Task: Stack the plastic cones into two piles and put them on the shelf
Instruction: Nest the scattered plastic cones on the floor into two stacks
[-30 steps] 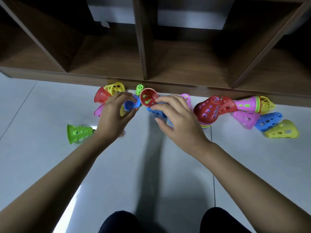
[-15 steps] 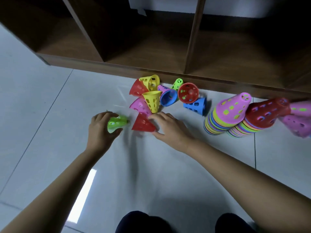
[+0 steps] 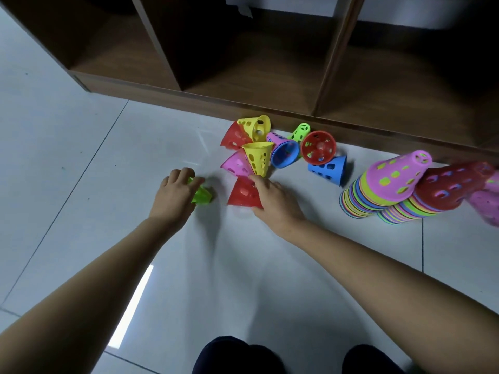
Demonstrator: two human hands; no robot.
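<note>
One green cone [image 3: 202,195] under left hand [image 3: 175,197]; red cone [image 3: 243,195], right hand [image 3: 276,205]

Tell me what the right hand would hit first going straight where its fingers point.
The right hand holds the red cone; beyond it, probably the pink cone first, though depth is unclear.

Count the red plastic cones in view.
4: nearest red plastic cone in the right hand; far-left red cone at the cluster's edge; open-mouthed red cone beside the right blue plastic cone; top red cone on the rightmost stack. Stacks may hide more.
</note>
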